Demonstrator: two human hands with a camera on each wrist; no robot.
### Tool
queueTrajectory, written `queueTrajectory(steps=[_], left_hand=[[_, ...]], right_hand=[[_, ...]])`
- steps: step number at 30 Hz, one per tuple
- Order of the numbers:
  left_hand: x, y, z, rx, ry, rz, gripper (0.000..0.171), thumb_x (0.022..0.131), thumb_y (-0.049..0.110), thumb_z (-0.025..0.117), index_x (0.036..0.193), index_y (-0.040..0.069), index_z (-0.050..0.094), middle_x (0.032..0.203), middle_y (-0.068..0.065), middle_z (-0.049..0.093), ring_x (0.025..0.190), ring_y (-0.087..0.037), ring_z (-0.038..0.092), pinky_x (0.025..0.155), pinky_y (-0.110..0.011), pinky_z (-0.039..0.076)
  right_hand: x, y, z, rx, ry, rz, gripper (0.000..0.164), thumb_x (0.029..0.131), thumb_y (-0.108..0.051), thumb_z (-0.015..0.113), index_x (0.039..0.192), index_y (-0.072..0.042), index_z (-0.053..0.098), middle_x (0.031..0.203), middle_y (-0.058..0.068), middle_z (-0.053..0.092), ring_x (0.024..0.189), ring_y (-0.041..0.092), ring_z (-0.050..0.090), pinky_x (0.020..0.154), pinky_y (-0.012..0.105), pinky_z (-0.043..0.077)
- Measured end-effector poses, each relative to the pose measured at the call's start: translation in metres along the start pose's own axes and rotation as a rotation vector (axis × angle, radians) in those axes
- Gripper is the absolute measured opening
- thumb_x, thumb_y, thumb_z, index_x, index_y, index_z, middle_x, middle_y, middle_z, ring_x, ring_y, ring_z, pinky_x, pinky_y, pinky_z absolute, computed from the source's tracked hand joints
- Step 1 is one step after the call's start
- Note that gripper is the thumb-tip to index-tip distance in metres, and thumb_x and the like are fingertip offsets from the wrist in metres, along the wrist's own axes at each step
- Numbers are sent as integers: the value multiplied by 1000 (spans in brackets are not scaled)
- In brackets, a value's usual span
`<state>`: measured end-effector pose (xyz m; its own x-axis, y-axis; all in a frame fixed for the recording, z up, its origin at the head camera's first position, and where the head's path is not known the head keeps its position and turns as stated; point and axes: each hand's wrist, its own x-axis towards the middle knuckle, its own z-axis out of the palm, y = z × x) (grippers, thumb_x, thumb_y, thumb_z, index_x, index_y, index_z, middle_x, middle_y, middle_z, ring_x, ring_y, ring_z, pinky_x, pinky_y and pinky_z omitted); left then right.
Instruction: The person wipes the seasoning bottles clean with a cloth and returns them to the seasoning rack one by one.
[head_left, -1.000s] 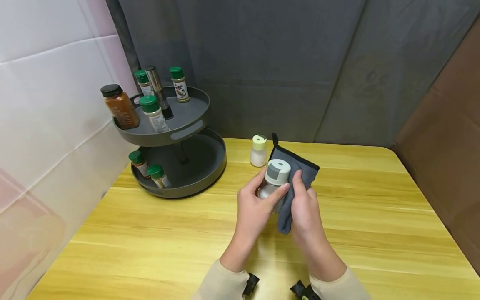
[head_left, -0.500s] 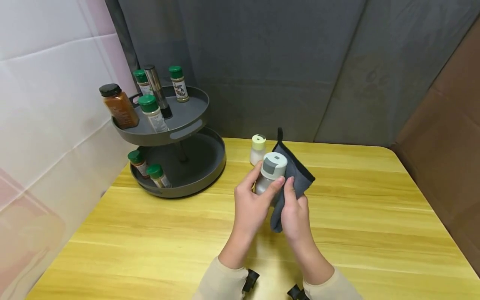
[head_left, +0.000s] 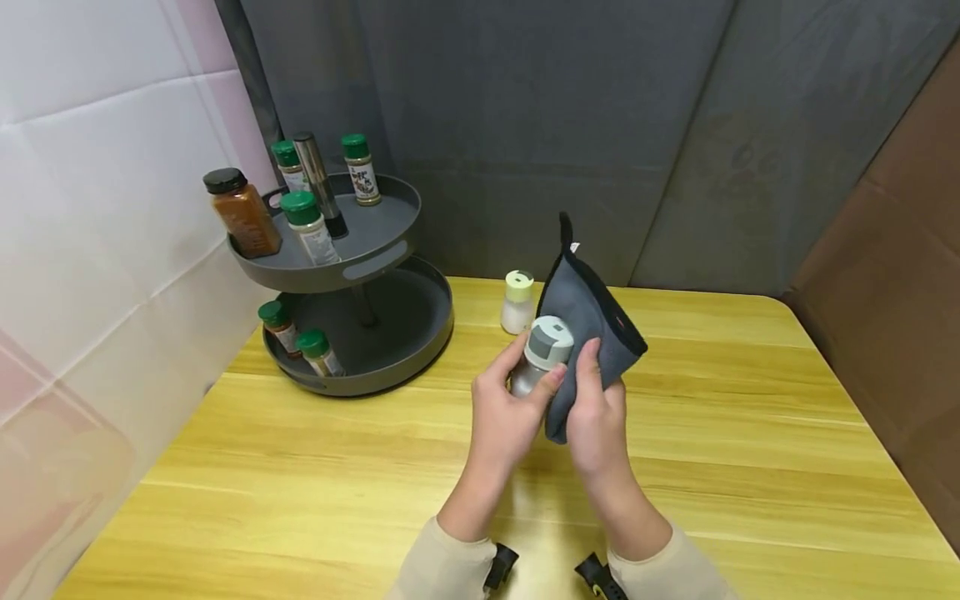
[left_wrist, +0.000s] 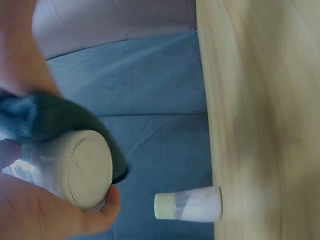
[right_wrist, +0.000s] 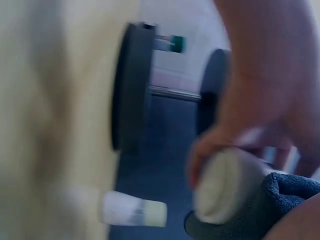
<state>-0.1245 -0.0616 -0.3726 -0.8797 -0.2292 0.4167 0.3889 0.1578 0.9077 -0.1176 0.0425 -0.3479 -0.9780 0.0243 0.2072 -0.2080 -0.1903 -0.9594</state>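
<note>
My left hand [head_left: 504, 414] grips a clear glass shaker [head_left: 528, 380] with a pale grey-white cap [head_left: 550, 342], held tilted above the table. White contents show through its glass, and its round base [left_wrist: 90, 170] faces the left wrist camera. In my right hand [head_left: 600, 425] is a dark grey cloth [head_left: 581, 312] with black edging and a loop, pinched under the thumb and touching the shaker's right side. Behind the hands, a second shaker [head_left: 517, 315] with a pale yellow-green cap stands upright on the table.
At the left stands a two-tier dark grey turntable rack [head_left: 390, 367]. Its upper tier carries several green-capped jars, an orange-brown jar [head_left: 243, 218] and a metal cylinder [head_left: 318, 183]; two green-capped jars sit below. Grey curtain [head_left: 510, 125] hangs behind the wooden table [head_left: 750, 433].
The cloth has risen and opened out wider beside the shaker, its loop now higher. The shaker, still in the left hand, shifted slightly left and tilted. The rack and second shaker stay put.
</note>
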Motion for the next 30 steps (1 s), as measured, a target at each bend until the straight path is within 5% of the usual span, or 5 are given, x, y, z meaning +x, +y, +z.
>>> queueTrajectory(steps=[5, 10, 16, 22, 30], left_hand=[[4, 2, -5, 24, 21, 17, 45, 92, 17, 83, 135, 7, 72, 131, -11, 76, 119, -25, 72, 105, -46, 56], [4, -2, -5, 46, -12, 0, 44, 93, 18, 83, 134, 6, 72, 129, -12, 77, 116, -25, 72, 103, -46, 56], [3, -3, 0, 40, -69, -6, 47, 93, 21, 83, 137, 8, 71, 131, -11, 76, 116, -24, 72, 101, -42, 57], [6, -2, -2, 31, -33, 6, 45, 93, 18, 82, 135, 6, 72, 128, -12, 77, 114, -25, 72, 100, -42, 58], [10, 0, -7, 23, -27, -10, 45, 93, 15, 82, 135, 3, 71, 128, -15, 76, 115, -27, 71, 103, -46, 56]], right_hand=[[-5, 22, -2, -99, -51, 122, 60, 116, -47, 28, 148, -4, 55, 131, 12, 68, 113, 4, 65, 99, 17, 49], [0, 9, -7, -100, -62, 250, 67, 113, -57, 30, 142, -5, 59, 122, 3, 67, 111, 7, 61, 97, 19, 46], [3, -10, -5, -31, -1, 71, 64, 114, -53, 32, 150, -4, 52, 144, 13, 61, 128, 12, 58, 106, 17, 45], [-2, 8, -1, -128, -11, -14, 56, 117, -41, 32, 151, -2, 53, 140, 19, 64, 121, 6, 62, 103, 16, 47], [-1, 10, -6, -102, -28, 241, 64, 114, -54, 33, 135, -2, 64, 107, -2, 71, 98, 7, 64, 87, 20, 50]])
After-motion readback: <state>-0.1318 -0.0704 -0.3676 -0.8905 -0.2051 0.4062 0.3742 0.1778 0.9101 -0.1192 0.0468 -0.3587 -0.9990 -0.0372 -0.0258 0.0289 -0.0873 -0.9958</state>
